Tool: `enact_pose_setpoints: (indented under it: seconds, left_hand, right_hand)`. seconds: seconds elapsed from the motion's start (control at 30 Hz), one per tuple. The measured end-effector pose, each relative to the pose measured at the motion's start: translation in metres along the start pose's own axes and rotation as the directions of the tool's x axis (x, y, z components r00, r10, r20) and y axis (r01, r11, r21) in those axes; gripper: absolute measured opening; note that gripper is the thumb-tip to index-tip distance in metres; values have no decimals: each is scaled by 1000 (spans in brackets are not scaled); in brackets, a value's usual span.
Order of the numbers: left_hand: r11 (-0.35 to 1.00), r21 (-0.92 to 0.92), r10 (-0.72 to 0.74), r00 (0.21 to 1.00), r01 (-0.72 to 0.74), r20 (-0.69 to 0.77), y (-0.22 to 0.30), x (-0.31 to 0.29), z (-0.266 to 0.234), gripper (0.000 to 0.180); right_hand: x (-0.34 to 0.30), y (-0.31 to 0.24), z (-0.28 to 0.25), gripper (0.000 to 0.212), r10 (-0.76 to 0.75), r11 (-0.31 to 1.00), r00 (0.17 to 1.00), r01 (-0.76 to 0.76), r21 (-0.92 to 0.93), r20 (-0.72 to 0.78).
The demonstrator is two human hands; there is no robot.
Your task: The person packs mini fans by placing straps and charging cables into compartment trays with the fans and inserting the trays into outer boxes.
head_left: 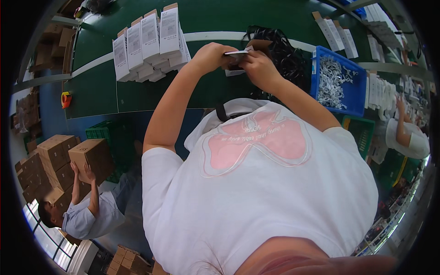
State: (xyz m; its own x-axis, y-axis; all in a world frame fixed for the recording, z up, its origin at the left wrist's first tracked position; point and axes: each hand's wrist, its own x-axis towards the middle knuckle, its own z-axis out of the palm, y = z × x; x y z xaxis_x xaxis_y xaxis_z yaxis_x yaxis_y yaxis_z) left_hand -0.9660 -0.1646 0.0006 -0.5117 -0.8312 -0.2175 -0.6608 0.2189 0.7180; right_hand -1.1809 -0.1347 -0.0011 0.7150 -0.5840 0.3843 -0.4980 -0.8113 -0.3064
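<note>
Over the green bench, both my hands hold a small white carton (236,52) with a brown inside, its brown flap (260,44) standing up. My left hand (212,57) is closed on the carton's left side. On the right side, my right hand (260,69) pinches near the opening, and the fingers hide most of what lies inside. A pile of glossy black cables (291,64) lies just beyond and right of my right hand. To the left of my left hand stand several narrow white cartons (149,39) in a stacked group.
A blue bin (316,75) of small white parts (331,82) stands right of the cables. More white cartons (337,34) lie at the far right. An orange tape roll (66,99) sits at the bench's left edge. Behind left, a person (94,213) handles a brown box (91,158); another person (408,135) is at right.
</note>
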Motion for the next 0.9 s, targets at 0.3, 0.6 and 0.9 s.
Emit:
enact_pose_setpoints:
  seconds: [0.3,0.6,0.9]
  left_hand:
    - [885,-432,-206,978,174,-28,-17,-21,22,28]
    - [552,-810,-439,895,198,-80,-29,-54,67,33]
    - [927,-28,268,713,-374,-648,-36,-64,72,39]
  right_hand:
    - [0,-28,-17,28,45,996,989,-34,80,-138]
    - [-34,-34,35,30,298,914,953,-268,305,-57]
    - [-51,-26,56,33,334,842,934,-236,485,-125]
